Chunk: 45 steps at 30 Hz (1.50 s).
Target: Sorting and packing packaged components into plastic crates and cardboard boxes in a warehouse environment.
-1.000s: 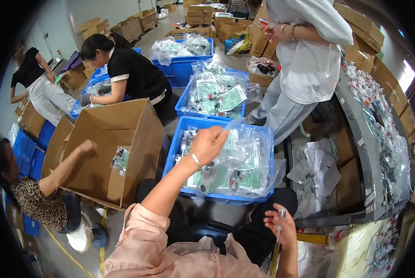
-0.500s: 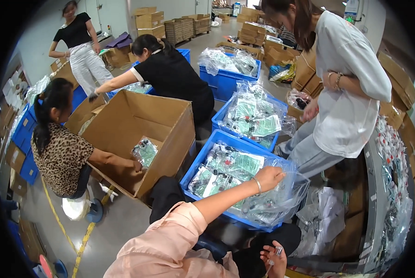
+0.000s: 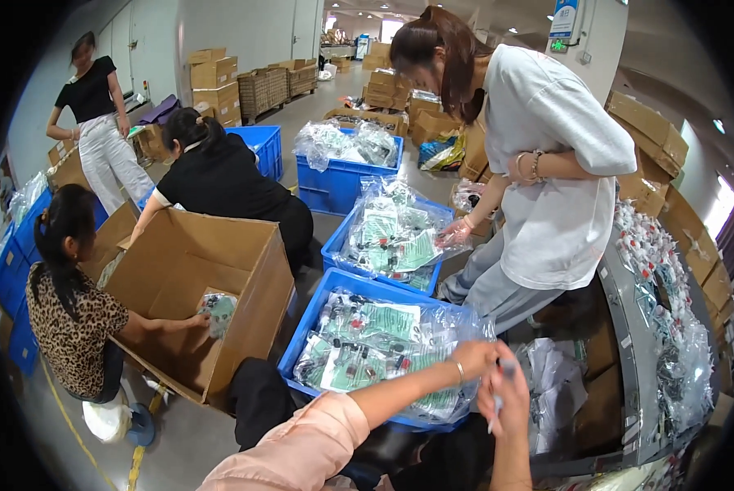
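Note:
In front of my chest my left hand [image 3: 475, 360] is closed, its fingertips meeting my right hand; what they pinch is hidden. My right hand [image 3: 504, 401] is wrapped round a slim pen-like thing [image 3: 507, 368] with a dark upper end and a pale tip below. Just beyond both hands stands a blue bin [image 3: 300, 327] full of clear packets [image 3: 387, 323] with green-printed sheets and small dark and red parts. A loose clear plastic liner [image 3: 462, 323] hangs over the bin's right side, beside my left hand.
A large open carton [image 3: 182, 274] stands left, where a seated person [image 3: 80, 315] holds a packet. Another blue bin [image 3: 334, 245] lies beyond mine, touched by a standing person [image 3: 547, 164]. White sheets [image 3: 555, 376] and a grey-rimmed container [image 3: 629, 376] are at right.
My left hand has left the plastic liner and come to my right hand, which has risen with the pen-like thing. The view has shifted right. The standing person now reaches into the farther bin.

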Each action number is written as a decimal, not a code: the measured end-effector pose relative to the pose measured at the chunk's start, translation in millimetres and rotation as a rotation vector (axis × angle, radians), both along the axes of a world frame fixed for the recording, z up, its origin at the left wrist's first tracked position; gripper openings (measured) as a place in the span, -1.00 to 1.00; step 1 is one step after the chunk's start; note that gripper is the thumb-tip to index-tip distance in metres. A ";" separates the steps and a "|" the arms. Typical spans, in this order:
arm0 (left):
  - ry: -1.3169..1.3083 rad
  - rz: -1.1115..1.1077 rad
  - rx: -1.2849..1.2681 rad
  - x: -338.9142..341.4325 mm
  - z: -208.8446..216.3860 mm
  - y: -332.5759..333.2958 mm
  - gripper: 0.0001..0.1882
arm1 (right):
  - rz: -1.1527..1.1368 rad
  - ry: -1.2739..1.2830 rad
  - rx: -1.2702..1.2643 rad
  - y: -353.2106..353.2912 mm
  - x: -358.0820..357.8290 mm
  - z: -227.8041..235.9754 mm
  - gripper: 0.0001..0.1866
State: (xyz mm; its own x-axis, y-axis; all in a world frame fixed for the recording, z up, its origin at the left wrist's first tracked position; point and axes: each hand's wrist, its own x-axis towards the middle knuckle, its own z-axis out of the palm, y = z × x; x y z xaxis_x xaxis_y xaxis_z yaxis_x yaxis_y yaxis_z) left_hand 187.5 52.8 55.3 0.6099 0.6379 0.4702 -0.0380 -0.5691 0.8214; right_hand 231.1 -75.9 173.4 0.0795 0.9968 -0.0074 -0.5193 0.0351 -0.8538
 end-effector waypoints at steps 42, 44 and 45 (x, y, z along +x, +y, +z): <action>0.894 0.842 -0.813 -520.1 -406.2 203.6 -0.57 | 0.307 -0.508 -1.232 50.3 -126.2 -163.0 -0.87; 0.586 1.146 -0.973 -480.8 -401.2 206.0 -0.48 | 0.323 -0.432 -1.245 41.3 -132.2 -164.7 -0.82; 0.647 1.108 -1.120 -465.9 -397.9 206.5 -0.44 | 0.333 -0.398 -1.253 41.2 -132.4 -163.4 -0.80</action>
State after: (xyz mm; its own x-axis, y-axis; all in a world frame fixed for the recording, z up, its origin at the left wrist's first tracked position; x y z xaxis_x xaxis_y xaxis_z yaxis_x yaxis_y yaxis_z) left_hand -278.4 259.4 -342.6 -0.4242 0.6790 -0.5991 0.4259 0.7335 0.5297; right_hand 98.7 -34.7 10.0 0.0472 0.3098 -0.9496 -0.0627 -0.9479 -0.3123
